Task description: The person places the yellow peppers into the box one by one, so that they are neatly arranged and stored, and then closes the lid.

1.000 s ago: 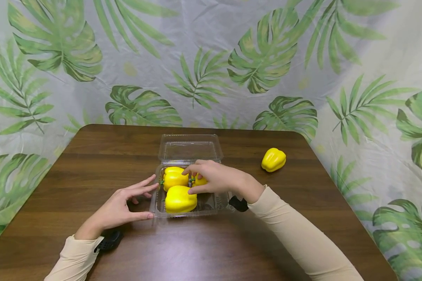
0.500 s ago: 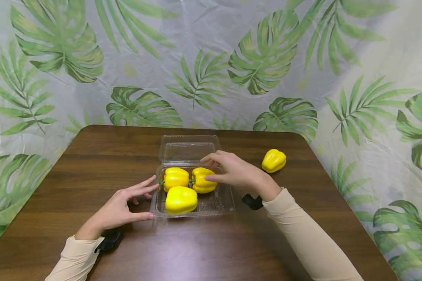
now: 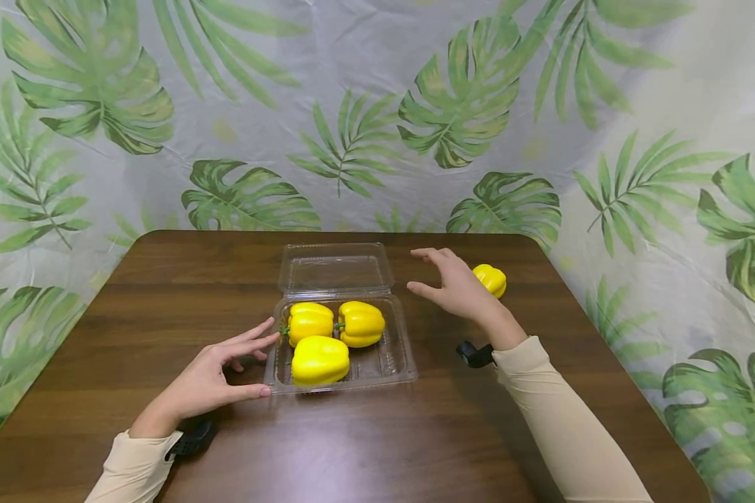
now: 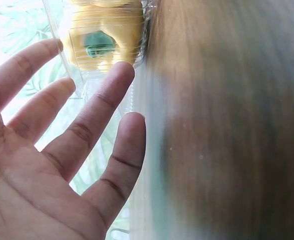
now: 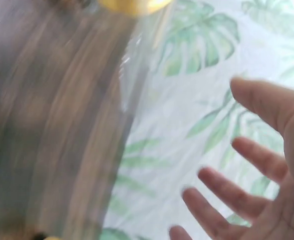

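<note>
A clear plastic clamshell container [image 3: 398,356] lies on the table with its lid [image 3: 336,269] folded back. Inside are three yellow bell peppers: one at back left [image 3: 311,323], one at back right [image 3: 361,324], one in front [image 3: 320,360]. My left hand [image 3: 206,377] spreads its fingers and thumb at the container's left edge; in the left wrist view its fingertips are right at the clear wall. Holding nothing, my right hand [image 3: 462,290] hovers right of the container, fingers spread. Another yellow bell pepper [image 3: 492,279] on the table is partly hidden behind it.
The brown wooden table [image 3: 352,447] has rounded far corners. A leaf-printed cloth [image 3: 365,119] hangs behind it and down the sides. Each wrist wears a black camera; the right one [image 3: 475,354] hangs below the forearm.
My right hand has let go of the back right pepper in the container and moved right, toward the pepper on the table. The left hand stays at the container's edge.
</note>
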### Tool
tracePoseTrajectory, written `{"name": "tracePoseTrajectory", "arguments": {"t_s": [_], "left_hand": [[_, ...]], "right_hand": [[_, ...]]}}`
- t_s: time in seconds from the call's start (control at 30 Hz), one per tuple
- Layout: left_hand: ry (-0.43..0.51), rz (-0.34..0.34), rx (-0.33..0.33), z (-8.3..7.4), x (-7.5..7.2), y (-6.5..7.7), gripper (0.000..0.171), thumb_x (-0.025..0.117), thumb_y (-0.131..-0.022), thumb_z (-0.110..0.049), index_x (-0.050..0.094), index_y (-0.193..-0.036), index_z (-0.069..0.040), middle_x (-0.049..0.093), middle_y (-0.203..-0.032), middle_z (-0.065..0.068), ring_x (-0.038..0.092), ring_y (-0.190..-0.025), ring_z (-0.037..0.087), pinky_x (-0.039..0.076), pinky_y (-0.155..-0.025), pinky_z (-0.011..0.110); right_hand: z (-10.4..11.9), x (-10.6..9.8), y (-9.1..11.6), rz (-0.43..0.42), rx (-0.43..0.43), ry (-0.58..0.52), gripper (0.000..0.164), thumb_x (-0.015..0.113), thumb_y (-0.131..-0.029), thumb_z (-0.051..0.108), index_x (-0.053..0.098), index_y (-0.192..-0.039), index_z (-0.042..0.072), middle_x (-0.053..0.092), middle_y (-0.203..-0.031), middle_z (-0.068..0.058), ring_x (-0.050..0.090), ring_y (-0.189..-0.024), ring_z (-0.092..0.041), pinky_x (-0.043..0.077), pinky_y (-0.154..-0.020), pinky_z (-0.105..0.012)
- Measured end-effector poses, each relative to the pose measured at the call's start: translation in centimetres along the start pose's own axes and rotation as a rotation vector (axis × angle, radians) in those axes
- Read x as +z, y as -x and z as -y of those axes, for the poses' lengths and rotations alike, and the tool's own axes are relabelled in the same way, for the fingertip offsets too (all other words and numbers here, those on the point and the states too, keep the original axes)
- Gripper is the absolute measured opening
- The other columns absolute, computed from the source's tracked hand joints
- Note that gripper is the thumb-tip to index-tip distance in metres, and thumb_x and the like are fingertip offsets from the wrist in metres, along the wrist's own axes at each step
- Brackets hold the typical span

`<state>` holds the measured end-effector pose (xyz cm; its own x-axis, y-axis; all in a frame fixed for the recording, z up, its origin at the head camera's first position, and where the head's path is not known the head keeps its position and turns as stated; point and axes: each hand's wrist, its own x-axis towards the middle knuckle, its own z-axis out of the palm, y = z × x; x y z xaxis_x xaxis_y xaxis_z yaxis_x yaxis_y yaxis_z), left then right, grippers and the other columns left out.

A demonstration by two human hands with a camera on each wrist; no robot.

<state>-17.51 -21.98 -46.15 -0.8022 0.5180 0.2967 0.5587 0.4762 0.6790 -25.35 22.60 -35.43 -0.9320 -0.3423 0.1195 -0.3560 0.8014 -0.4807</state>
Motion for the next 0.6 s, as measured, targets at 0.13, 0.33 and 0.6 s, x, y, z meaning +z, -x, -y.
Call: {"name": "tracePoseTrajectory", "arguments": {"t_s": [0.13,0.33,0.6], "left_hand": [[0.002,-0.004,0.007,0.0,0.0,0.0,0.078,0.094,-0.085,-0.033,0.061,-0.154,-0.017,0.045,-0.17,0.012,0.071,-0.108,0.012,0.056,-0.08,0.03],[0.001,-0.005,0.013,0.1,0.0,0.0,0.078,0.094,-0.084,-0.032,0.061,-0.154,-0.018,0.046,-0.17,0.013,0.071,-0.107,0.012,0.057,-0.079,0.03],[0.007,-0.003,0.009,0.3,0.1,0.0,0.078,0.094,-0.085,-0.033,0.061,-0.154,-0.018,0.045,-0.17,0.011,0.071,-0.107,0.011,0.056,-0.079,0.03]], "right_hand": [[-2.1,-0.2,-0.2,-0.084,0.088,0.016,0.069,0.071,-0.105,0.038,0.043,-0.163,0.012,0.046,-0.159,-0.025,0.044,-0.144,-0.051,0.041,-0.115,-0.068],[-4.8,-0.5,-0.3,-0.154,0.246,0.036,0.075,0.065,-0.107,0.04,0.032,-0.169,0.014,0.031,-0.168,-0.032,0.031,-0.152,-0.059,0.032,-0.115,-0.078],[-7.3,-1.2,0.0,-0.197,0.401,0.009,0.079,0.063,-0.107,0.043,0.027,-0.17,0.013,0.023,-0.169,-0.036,0.028,-0.149,-0.064,0.029,-0.111,-0.08]]}}
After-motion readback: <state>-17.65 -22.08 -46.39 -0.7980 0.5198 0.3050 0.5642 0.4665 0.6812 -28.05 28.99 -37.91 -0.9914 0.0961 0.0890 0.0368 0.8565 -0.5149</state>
